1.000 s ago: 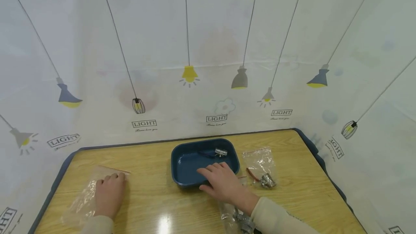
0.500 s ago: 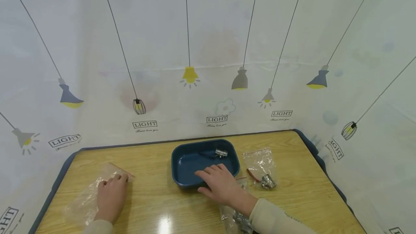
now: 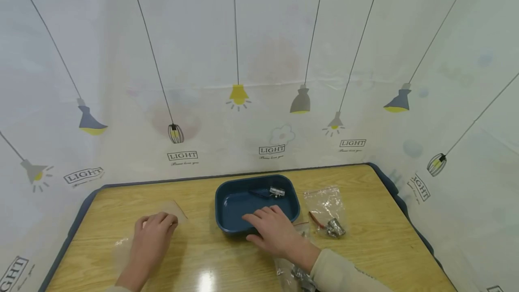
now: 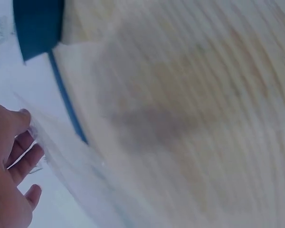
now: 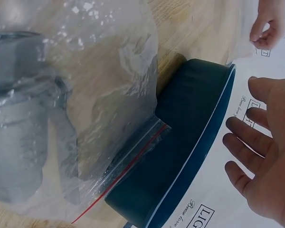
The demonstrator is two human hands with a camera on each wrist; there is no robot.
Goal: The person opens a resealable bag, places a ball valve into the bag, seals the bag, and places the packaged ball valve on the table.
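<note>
My left hand (image 3: pixel 154 238) pinches a clear zip bag (image 3: pixel 177 211) between thumb and fingers, left of the blue tray (image 3: pixel 235 215). In the left wrist view the bag (image 4: pixel 80 166) hangs as a thin sheet from the fingertips; nothing shows inside it. Over the tray's front edge hovers my right hand (image 3: pixel 271 233), holding nothing, its fingers spread and loosely bent in the right wrist view. A small silvery metal part (image 3: pixel 277 191) with a dark lead lies in the tray's back right corner.
Right of the tray lies a zip bag (image 3: pixel 324 199) containing a metal part (image 3: pixel 335 227) and a red strip. Another zip bag (image 5: pixel 118 85) with a grey cylindrical part (image 5: pixel 19 118) lies partly under the right forearm. A printed curtain (image 3: pixel 227 139) surrounds the wooden table (image 3: pixel 389 238).
My left hand has moved to the right and lifted the zip bag along with it. The right hand stays almost still over the tray's edge.
</note>
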